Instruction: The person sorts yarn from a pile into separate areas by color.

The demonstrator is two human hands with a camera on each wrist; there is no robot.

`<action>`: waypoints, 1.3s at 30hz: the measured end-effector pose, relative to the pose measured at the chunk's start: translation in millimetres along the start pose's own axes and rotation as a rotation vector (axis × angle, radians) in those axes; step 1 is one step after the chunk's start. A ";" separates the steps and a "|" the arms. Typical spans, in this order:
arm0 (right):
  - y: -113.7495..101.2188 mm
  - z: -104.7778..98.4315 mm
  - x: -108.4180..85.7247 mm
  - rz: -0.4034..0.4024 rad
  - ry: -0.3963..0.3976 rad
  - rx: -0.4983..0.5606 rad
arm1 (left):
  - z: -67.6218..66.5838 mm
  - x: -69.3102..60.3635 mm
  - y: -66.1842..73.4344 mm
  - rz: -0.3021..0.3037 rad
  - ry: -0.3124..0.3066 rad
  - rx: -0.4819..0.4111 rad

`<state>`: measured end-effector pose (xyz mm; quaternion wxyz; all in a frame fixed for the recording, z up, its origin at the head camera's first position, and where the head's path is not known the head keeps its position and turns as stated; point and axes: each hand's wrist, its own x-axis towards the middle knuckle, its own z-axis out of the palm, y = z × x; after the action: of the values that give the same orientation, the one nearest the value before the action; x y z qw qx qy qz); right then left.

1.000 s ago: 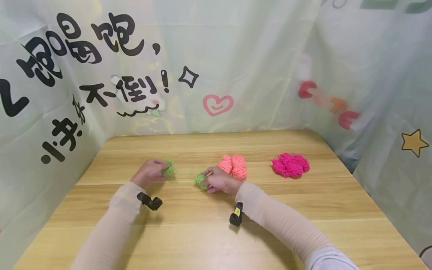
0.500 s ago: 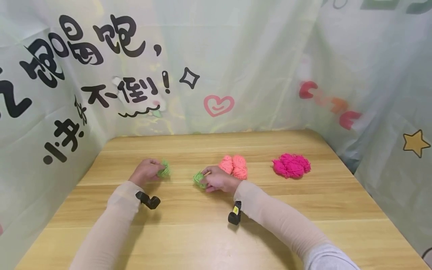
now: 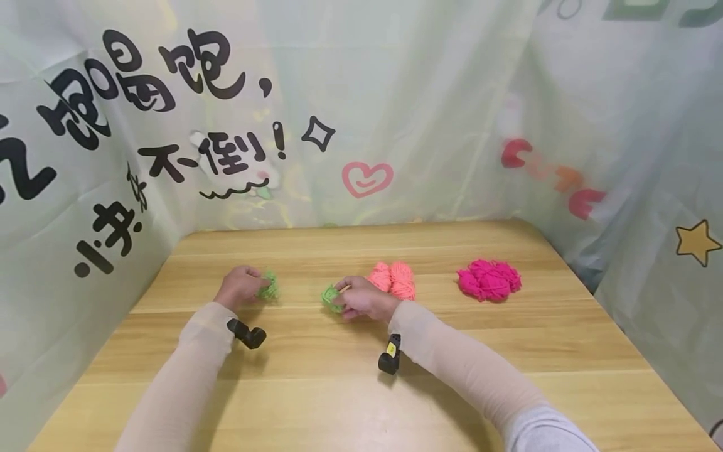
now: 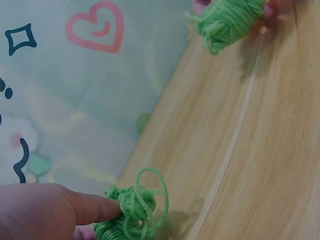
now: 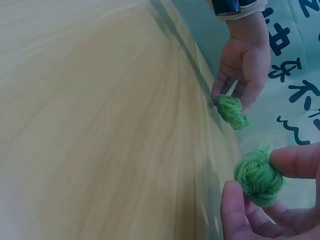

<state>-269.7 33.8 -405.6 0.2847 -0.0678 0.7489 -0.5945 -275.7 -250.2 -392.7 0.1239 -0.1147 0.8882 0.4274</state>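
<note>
My left hand (image 3: 238,286) pinches a small green yarn bundle (image 4: 131,212) between thumb and fingers; a loose loop of yarn sticks up from it in the left wrist view. To its right, my right hand (image 3: 364,297) holds a second green yarn ball (image 5: 258,176), gripped between thumb and fingertips. Both are held above the table, with a gap between them. Just behind the right hand lie two coral yarn skeins (image 3: 402,280), side by side and partly hidden by that hand. Farther right sits a magenta yarn pile (image 3: 489,280).
The wooden table (image 3: 316,402) extends to a printed curtain (image 3: 440,125) that hangs along its back and sides. A black wrist camera (image 3: 246,334) is strapped at the left sleeve, another black camera (image 3: 390,355) at the right sleeve.
My left hand has drawn leftward with its green yarn, widening the gap between the two hands. The right hand has shifted slightly left with its ball. The coral and magenta yarn stay put.
</note>
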 end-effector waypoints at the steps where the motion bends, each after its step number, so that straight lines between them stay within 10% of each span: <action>1: -0.3 0.4 0.9 -0.003 -0.002 0.005 | -0.4 0.2 0.0 -0.001 0.006 0.013; 14: -4.6 6.5 17.1 -0.020 0.007 0.024 | -3.4 3.5 -3.0 -0.004 0.048 0.073; 39: -10.6 22.5 46.8 0.003 0.018 0.093 | -7.4 15.4 -13.9 0.032 0.082 -0.075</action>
<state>-299.6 -9.0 -414.8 0.2814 -0.0480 0.7231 -0.6290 -286.9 -266.0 -403.3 0.0764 -0.1226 0.8776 0.4571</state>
